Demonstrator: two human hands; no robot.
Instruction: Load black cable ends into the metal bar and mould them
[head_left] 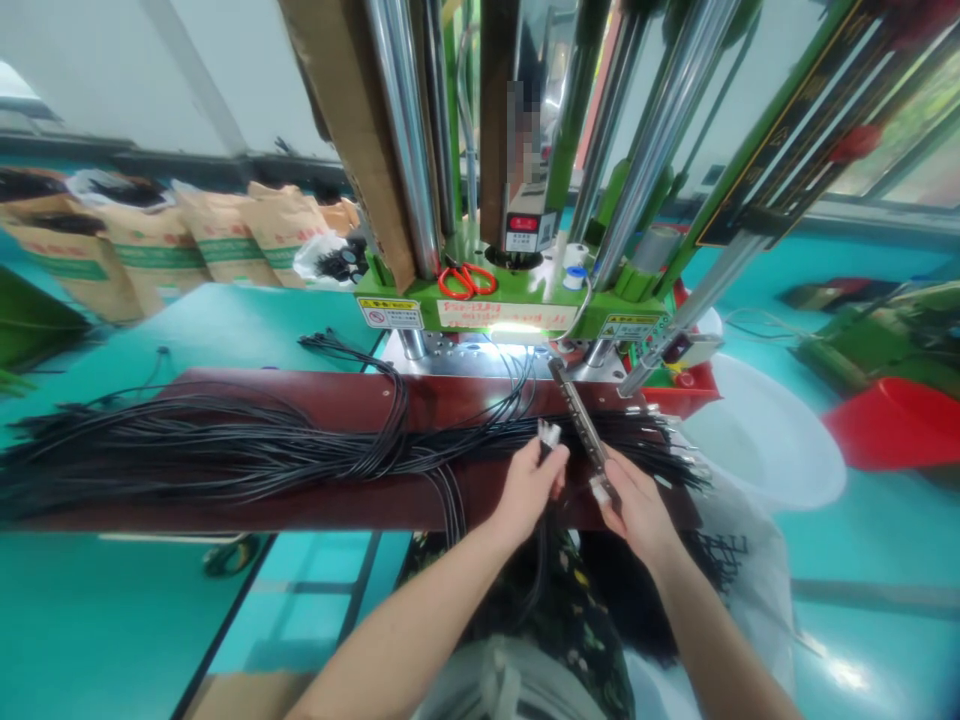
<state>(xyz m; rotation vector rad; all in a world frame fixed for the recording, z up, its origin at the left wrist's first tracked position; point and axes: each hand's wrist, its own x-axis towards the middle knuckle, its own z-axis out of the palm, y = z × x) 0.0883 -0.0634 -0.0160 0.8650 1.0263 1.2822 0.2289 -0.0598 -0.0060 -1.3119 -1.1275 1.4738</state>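
Observation:
My left hand [525,492] is closed around a small bunch of black cables, whose pale connector ends [550,434] stick up above my fingers. The rest of that bunch hangs down below the hand. To the right of it, my right hand [637,505] grips the near end of a long, narrow metal bar [579,412] with a row of notches or holes along it. The bar slants up and left toward the green press [630,290]. Something small and white shows by my right fingertips, too blurred to name. A thick bundle of black cables [300,450] lies behind both hands.
The cables lie across a dark red board [247,515] before the press's lit metal bed [465,358]. Red-handled scissors [466,282] rest on the press. At right are a white basin [787,440] and a red bin [892,425]; paper sacks [157,250] stand back left.

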